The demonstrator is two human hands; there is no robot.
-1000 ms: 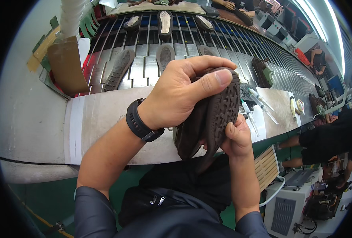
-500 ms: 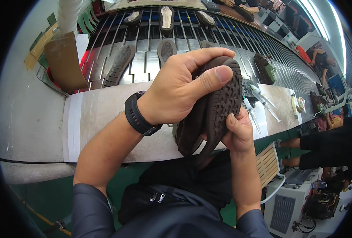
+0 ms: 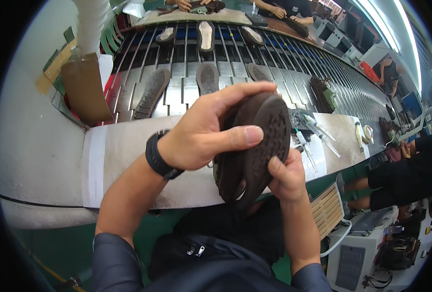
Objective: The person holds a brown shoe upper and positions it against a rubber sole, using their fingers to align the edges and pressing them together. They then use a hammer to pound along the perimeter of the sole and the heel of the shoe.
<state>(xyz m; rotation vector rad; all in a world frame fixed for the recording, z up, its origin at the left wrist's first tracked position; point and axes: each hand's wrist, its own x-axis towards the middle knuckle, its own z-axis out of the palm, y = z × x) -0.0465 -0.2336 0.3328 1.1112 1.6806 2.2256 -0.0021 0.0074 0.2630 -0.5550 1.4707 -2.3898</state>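
Between my hands a dark brown shoe is held upright, its studded rubber sole turned to the right. At the toe end, the top, sole and upper lie together; lower down a gap shows between them. My left hand, with a black watch at the wrist, wraps the toe end, fingers over the top and thumb on the sole. Lower on the sole's right edge, my right hand grips with its thumb on the tread; its other fingers are mostly hidden behind.
Loose soles and shoes with pale bottoms lie on the metal slat conveyor ahead. Several syringes lie on the bench to the right. A brown cardboard sheet stands at left. Co-workers' hands work across the conveyor.
The shoe and both hands sit slightly lower and further left in view. My left thumb has shifted down the sole from its toe edge. Both hands keep their grip.
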